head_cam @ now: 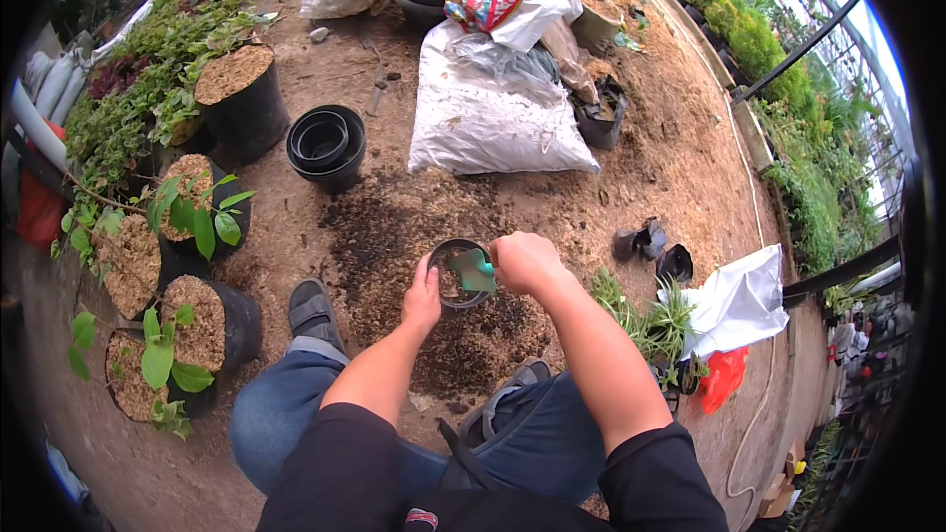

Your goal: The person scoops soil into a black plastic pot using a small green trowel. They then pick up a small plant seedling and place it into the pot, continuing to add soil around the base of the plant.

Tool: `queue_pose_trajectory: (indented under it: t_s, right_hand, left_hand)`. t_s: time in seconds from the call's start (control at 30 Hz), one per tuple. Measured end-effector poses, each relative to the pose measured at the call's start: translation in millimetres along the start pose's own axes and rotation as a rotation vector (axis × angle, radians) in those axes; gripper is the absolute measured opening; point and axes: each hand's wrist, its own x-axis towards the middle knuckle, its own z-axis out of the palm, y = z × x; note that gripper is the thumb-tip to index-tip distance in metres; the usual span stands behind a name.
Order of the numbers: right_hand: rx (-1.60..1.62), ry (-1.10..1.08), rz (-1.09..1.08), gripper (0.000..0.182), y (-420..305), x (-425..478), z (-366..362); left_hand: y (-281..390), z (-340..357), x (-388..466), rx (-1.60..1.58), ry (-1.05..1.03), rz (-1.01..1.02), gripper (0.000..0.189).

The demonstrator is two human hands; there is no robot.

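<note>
My left hand [423,299] grips the left side of a small black plastic plant pot [465,303], fingers along its outer wall. Over the pot's mouth lies the green blade of a hand trowel [473,271], its handle held in my right hand [526,262]. Some brown growing mix [448,282] shows inside the pot beside the blade; the rest of the inside is covered. Beneath and around the pot spreads a loose heap of dark soil mixed with wood shavings [458,347] on the ground, between my sandalled feet.
Nested black pots [325,144] stand ahead to the left. A full white woven sack [495,111] lies ahead. Several large planted bags [236,325] line the left side. To the right are spider plants [658,321], a white plastic bag [739,303] and a red bag [723,380].
</note>
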Motion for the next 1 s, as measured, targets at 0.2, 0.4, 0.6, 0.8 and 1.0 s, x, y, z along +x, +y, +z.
queue_pose_trajectory:
  t_s: [0.2,0.4,0.6,0.8,1.0]
  right_hand:
    - [-0.054,-0.027,0.010,0.015,9,9,8]
    - [-0.060,0.091,-0.142,0.013,-60,-20,25]
    - [-0.348,0.325,-0.148,0.014,-107,-36,71]
    - [-0.238,0.324,-0.171,0.014,-103,-34,78]
    - [-0.078,0.124,-0.157,0.015,-88,-34,49]
  left_hand:
    - [-2,4,0,-0.002,0.003,0.042,0.040]
    - [-4,3,4,-0.042,0.003,0.002,0.043]
    - [-13,8,4,-0.196,-0.032,0.079,0.049]
    - [-1,-1,-3,-0.239,-0.064,0.088,0.046]
    - [-20,9,13,-0.136,-0.059,0.061,0.042]
